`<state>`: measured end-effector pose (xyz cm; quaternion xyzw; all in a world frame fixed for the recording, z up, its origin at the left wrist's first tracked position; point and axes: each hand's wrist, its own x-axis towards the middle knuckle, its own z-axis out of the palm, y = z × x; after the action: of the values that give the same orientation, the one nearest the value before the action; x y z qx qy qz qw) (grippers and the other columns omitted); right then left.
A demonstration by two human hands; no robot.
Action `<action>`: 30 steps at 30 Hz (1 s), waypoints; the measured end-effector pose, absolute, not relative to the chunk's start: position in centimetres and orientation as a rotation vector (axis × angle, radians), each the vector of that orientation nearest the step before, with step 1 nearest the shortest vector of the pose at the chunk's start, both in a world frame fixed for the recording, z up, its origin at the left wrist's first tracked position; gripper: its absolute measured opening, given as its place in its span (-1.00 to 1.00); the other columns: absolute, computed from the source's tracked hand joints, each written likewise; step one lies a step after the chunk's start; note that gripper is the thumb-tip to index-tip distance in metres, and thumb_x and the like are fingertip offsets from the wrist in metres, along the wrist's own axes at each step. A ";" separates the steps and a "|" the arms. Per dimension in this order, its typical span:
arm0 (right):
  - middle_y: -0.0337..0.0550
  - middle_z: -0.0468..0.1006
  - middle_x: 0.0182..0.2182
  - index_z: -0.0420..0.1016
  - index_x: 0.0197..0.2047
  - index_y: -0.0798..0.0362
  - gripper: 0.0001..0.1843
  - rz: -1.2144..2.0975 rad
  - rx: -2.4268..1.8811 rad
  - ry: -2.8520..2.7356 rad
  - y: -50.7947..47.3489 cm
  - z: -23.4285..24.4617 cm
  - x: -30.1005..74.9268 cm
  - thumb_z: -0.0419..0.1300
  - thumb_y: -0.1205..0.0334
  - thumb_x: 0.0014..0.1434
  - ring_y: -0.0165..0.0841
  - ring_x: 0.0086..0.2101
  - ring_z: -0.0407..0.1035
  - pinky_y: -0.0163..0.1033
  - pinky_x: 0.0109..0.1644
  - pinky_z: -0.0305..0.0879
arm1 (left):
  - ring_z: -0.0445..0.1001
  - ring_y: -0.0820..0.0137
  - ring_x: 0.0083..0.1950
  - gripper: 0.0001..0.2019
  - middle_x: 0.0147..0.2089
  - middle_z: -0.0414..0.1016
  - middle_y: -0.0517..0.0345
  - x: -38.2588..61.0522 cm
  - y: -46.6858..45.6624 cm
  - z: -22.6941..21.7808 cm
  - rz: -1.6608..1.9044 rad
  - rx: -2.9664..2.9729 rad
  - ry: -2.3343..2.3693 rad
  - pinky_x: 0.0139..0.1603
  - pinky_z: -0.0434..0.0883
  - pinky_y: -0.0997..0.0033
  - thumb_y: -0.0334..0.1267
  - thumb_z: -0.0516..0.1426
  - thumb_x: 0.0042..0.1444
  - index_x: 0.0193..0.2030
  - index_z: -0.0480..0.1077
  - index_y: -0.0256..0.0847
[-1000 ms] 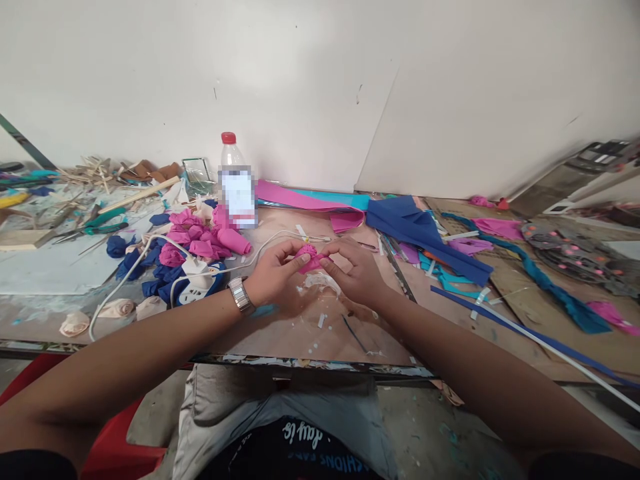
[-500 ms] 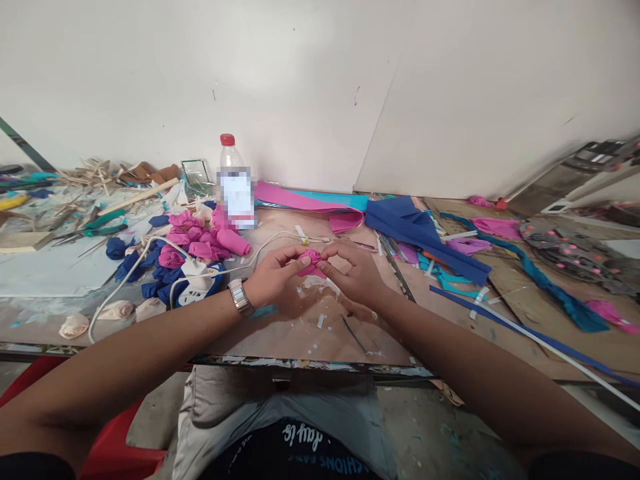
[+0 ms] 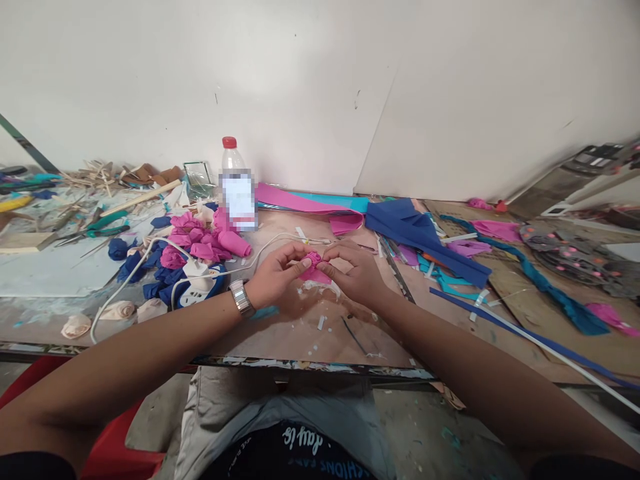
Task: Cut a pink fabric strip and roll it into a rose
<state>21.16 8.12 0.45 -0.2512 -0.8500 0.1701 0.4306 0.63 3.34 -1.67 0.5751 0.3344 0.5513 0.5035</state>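
A small rolled pink foam flower (image 3: 313,264) is pinched between both my hands above the brown worktable (image 3: 300,327). My left hand (image 3: 275,275), with a metal watch on its wrist, grips the flower from the left with thumb and curled fingers. From the right, my right hand (image 3: 353,270) closes its fingertips on the same flower. Most of the flower is hidden by my fingers.
A pile of finished pink flowers (image 3: 200,237) and blue flowers (image 3: 160,277) lies left, with a white power strip (image 3: 197,283) and cable. A red-capped bottle (image 3: 236,187) stands behind. Blue foam sheets (image 3: 420,233), teal strips and scraps spread right. Scissors (image 3: 97,227) and sticks lie far left.
Both hands have closed in tighter around the pink flower and turned it slightly. The flower shows less between the fingers than before.
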 end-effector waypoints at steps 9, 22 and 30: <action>-0.12 0.66 -0.29 0.56 -0.28 -0.04 -0.67 0.419 -0.595 -2.130 8.0 0.5 21.1 0.28 -0.11 0.37 -0.19 -0.22 0.51 -0.05 -0.06 0.40 | 0.57 0.22 0.05 -0.63 0.03 0.65 -0.01 0.7 3.2 -1.4 1.372 1.434 0.824 0.17 0.45 0.16 0.01 0.38 0.16 -0.02 0.60 -0.19; -0.13 0.66 -0.32 0.55 -0.31 -0.04 -0.65 0.430 -0.590 -2.173 8.1 0.3 21.0 0.25 -0.11 0.39 -0.21 -0.25 0.51 -0.06 -0.08 0.40 | 0.59 0.23 -0.04 -0.59 -0.06 0.69 0.04 0.7 3.2 -1.3 1.281 1.356 0.877 0.15 0.49 0.15 0.13 0.35 0.16 -0.09 0.65 -0.17; -0.15 0.62 -0.34 0.52 -0.29 -0.03 -0.62 0.483 -0.644 -2.167 8.4 -0.1 21.1 0.29 -0.17 0.34 -0.23 -0.27 0.48 -0.09 -0.11 0.38 | 0.56 0.35 -0.18 -0.58 -0.18 0.62 0.11 0.9 3.3 -1.6 1.296 1.241 0.822 -0.10 0.50 0.32 0.09 0.40 0.11 -0.10 0.54 -0.19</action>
<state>21.09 8.42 -0.07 -0.2548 -0.8578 0.1913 0.4033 0.85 3.25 -1.56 0.5246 0.3476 0.5479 0.5512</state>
